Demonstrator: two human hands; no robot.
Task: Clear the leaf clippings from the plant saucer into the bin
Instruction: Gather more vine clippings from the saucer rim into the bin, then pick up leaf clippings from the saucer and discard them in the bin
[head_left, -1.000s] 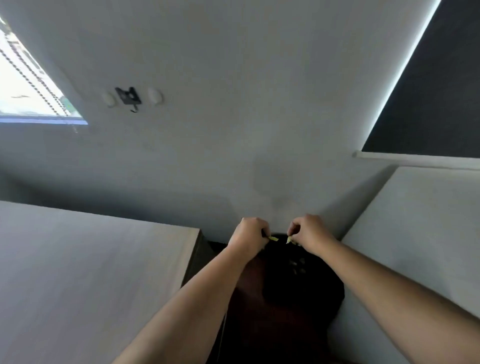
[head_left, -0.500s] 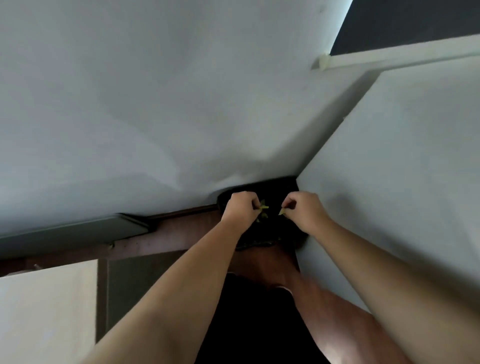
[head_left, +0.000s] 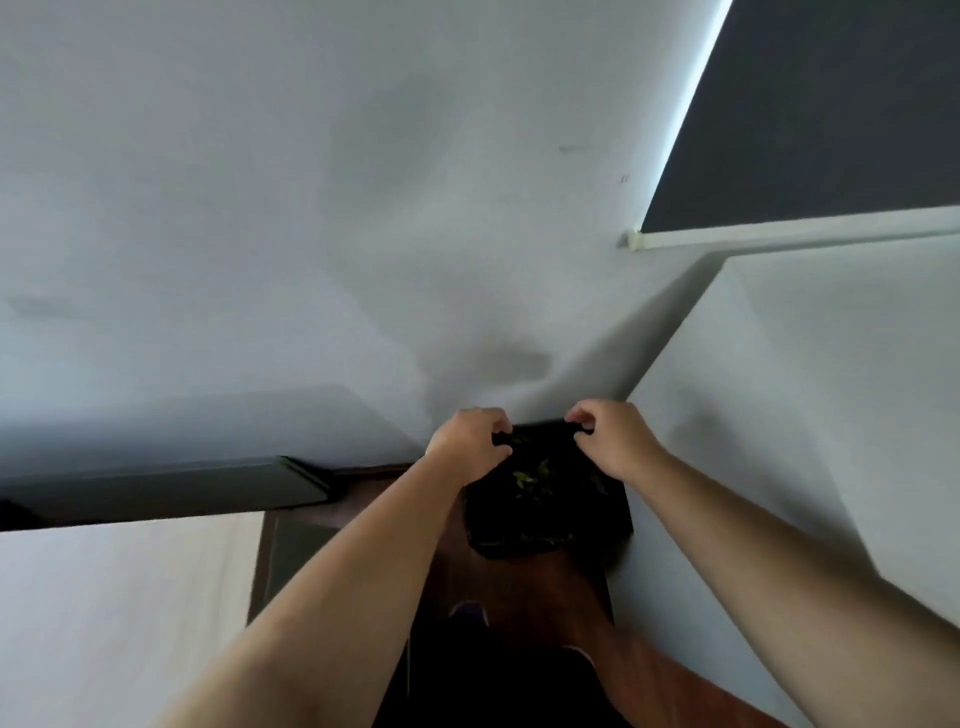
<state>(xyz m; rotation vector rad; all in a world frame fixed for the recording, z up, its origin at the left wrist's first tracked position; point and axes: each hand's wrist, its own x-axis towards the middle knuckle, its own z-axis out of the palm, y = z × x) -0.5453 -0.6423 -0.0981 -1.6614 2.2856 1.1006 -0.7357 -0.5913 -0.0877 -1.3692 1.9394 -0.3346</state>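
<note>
Both hands over black-lined bin (head_left: 545, 519) at 6 o'clock; left hand (head_left: 470, 447) & right hand (head_left: 610, 441) fingers loosely curled, holding nothing visible; green leaf clippings (head_left: 527, 475) inside.

- Left hand (head_left: 470, 441): the yellow-green clipping pinched a second ago is gone; fingers (head_left: 500, 422) now curled and empty over the far left rim of the bin (head_left: 545, 519).
- Right hand (head_left: 613, 436): its clipping gone too; fingers part-spread over the bin's far right rim.
- Hands have drawn wider apart above the bin.
- Leaf clippings (head_left: 530, 475) now lie loose inside the bin, below and between the two hands.
- More of the bin's dark liner shows than before.
</note>
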